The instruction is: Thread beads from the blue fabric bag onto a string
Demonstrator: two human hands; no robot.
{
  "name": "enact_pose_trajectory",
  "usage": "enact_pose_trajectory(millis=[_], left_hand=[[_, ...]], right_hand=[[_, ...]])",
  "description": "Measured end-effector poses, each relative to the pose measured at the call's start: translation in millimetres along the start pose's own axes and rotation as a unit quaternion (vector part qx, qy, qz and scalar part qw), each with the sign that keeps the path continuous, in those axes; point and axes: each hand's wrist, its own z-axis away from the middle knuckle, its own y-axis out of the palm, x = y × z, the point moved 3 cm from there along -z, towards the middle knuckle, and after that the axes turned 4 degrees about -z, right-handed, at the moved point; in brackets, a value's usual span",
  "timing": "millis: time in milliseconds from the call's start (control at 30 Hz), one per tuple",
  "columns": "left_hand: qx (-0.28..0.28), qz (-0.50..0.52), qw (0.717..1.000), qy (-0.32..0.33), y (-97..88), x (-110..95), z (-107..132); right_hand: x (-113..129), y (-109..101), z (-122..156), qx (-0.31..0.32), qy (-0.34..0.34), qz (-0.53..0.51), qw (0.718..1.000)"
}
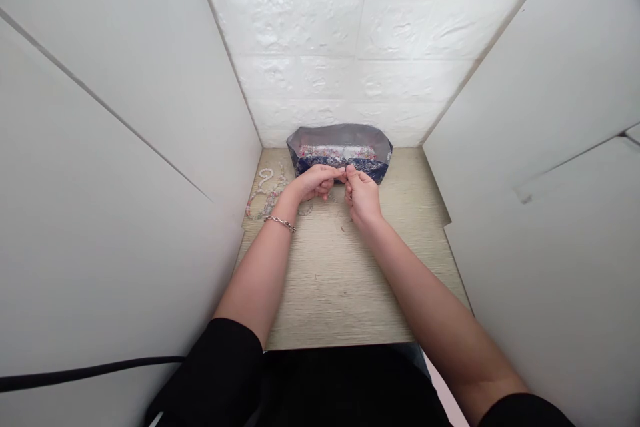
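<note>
My left hand (314,182) and my right hand (361,195) meet over the wooden desk (330,280), fingertips pinched together on something small that I cannot make out. Both hands are closed. A metal bracelet (280,221) circles my left wrist. Just behind the hands stands a dark blue patterned bag (340,140) with a clear plastic upper part, holding several small pale beads. Finished bead strings (267,193) lie on the desk to the left of my left hand.
White panels (125,147) wall the desk in on the left and right, and a white textured wall (350,47) closes the back. A black cable (90,370) runs along the lower left. My black sleeves show at the bottom.
</note>
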Motion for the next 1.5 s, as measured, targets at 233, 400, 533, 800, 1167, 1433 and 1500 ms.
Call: enact_pose_trajectory(millis=[233, 400, 533, 800, 1167, 1433, 1500], left_hand=[[0.028, 0.064, 0.997, 0.028, 1.8, -1.1, 1.1], [0.009, 0.110, 0.993, 0.042, 1.0, -0.2, 0.1], [0.011, 0.117, 0.992, 0.048, 1.1, -0.8, 0.3], [0.010, 0.113, 0.992, 0.049, 1.1, -0.8, 1.0], [-0.003, 0.107, 0.993, 0.042, 1.0, 0.7, -0.8], [0.008, 0.105, 0.993, 0.049, 0.8, 0.8, -0.9], [0.007, 0.104, 0.993, 0.049, 1.1, 0.6, -0.7]], right_hand=[[-6.3, -1.8, -3.7, 0.015, 0.094, -0.064, 0.993], [-4.9, -3.2, -4.5, -0.063, 0.145, -0.173, 0.972], [-6.0, -6.0, -5.1, -0.119, 0.160, -0.235, 0.951], [-4.0, -11.9, -4.4, -0.166, 0.096, -0.250, 0.949], [0.2, -8.3, -5.3, -0.093, 0.152, -0.239, 0.954], [1.3, -7.2, -4.1, -0.090, 0.178, -0.249, 0.948], [-0.1, -7.2, -4.9, -0.097, 0.179, -0.236, 0.950]])
